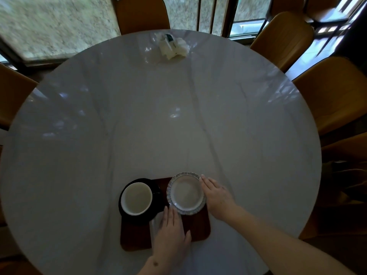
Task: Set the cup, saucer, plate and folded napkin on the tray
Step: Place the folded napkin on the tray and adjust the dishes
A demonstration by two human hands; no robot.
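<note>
Round marble tabletop [158, 120], tan chairs around. My left hand [170, 233] lies flat on the folded napkin [156, 221]; right hand [216, 195], fingers straight, touches the plate [186, 193]. Cup [136, 198] on black saucer [127, 217]. Risk, I judge: saucer overhangs the tray [198, 227]; a nudge could tip it.

One view only: head cam, wide-angle, above the near edge of the round table [158, 116], facing fwd and steeply down. Tray [198, 231] closest, at table's near edge; chairs [284, 36] ring table's far side.
</note>
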